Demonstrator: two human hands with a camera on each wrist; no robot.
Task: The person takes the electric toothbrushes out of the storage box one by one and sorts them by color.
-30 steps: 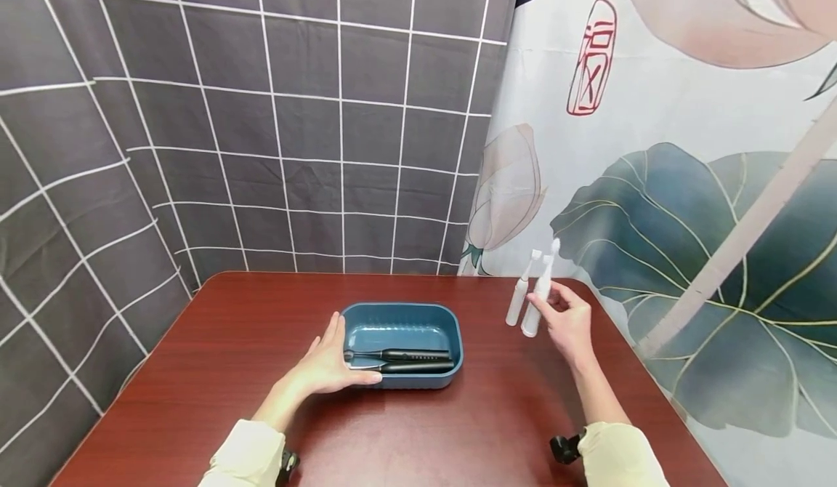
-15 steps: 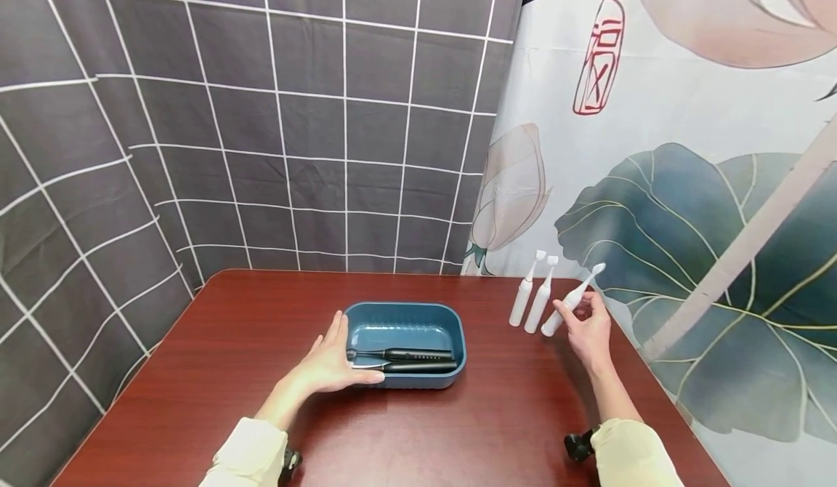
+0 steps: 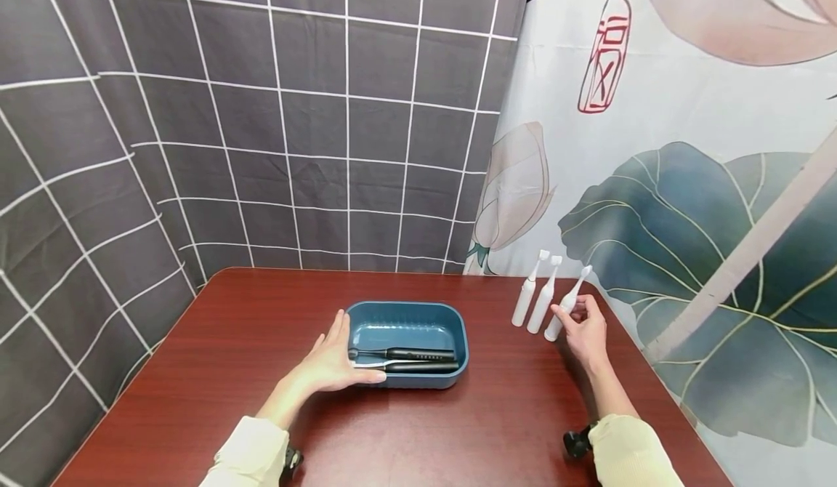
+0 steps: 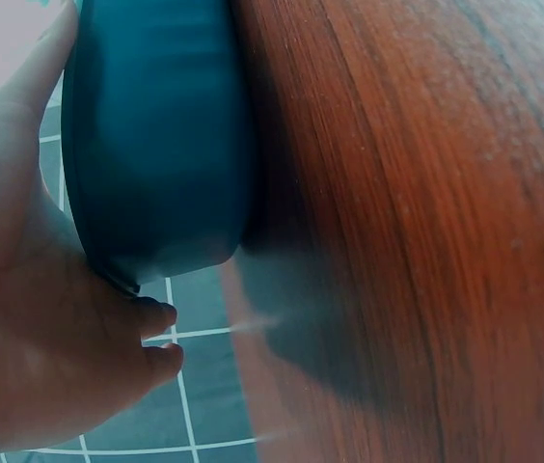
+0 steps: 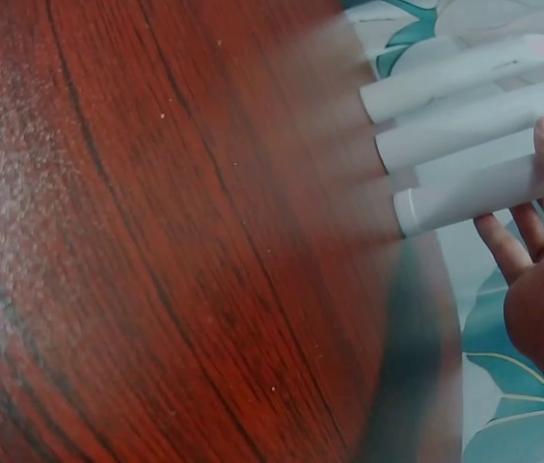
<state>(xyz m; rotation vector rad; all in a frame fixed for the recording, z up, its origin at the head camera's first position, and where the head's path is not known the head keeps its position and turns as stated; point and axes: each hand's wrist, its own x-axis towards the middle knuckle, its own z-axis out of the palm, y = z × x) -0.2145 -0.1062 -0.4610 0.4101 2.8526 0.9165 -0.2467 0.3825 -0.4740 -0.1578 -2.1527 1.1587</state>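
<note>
My left hand (image 3: 325,362) rests on the left end of a blue plastic box (image 3: 405,381), fingers stretched along its side and thumb over the front rim. Inside lie two black electric toothbrushes (image 3: 418,354), side by side. At the table's far right, two white electric toothbrushes (image 3: 524,302) stand upright in a row. A third white electric toothbrush (image 3: 561,315) is at the right end of that row, leaning slightly right, and my right hand (image 3: 586,332) pinches its handle. In the right wrist view its base (image 5: 409,210) is right at the tabletop.
The reddish-brown wooden table (image 3: 484,414) has rounded back corners, and the white toothbrushes are close to its right edge. Behind it hang a grey checked curtain (image 3: 314,131) and a white cloth printed with lotus leaves (image 3: 686,203).
My right hand has brought the third white toothbrush right, from in front of the others to the row's end, tilting it and then bringing it straighter. The left hand keeps its place on the box.
</note>
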